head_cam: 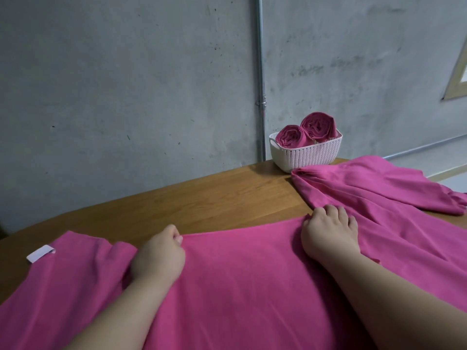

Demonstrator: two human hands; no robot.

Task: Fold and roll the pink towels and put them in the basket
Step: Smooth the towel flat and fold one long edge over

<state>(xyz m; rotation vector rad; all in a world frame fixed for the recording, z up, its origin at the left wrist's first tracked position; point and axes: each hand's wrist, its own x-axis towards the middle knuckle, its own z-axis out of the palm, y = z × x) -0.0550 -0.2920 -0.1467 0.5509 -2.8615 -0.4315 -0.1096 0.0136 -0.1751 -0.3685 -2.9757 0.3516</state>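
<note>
The towel (240, 274) lies spread flat across the near part of the worktop (202, 195), its far edge running between the two hands; no fold shows in it yet, and none of it is rolled. The left hand (159, 253) has its fingers curled and pinches that far edge against the thumb. The right hand (328, 233) lies palm down further along the same edge, fingers bent over the cloth and thumb at the hem; it looks to be gripping too, though the fingertips are hidden.

Left of the left hand the pink cloth runs on, slightly bunched, with a white label (40, 252) on top; whether that is the same towel or another I cannot tell. To the right, more cloth (379, 183) lies rumpled, reaching from just beside the right hand up to the foot of the basket (305, 155). I take it for a further towel, but where it meets the first is hidden under the hand.

The basket stands at the far corner of the worktop, close to the wall (126, 84); two rolls (288, 136) stand on end in it, side by side, with some room seemingly left at its right end.

As I judge it, two towels are finished and stowed. The one in hand is at the start of its first fold, with rolling and stowing to come; at least one more probably follows. A pipe (260, 72) runs down the wall behind.
</note>
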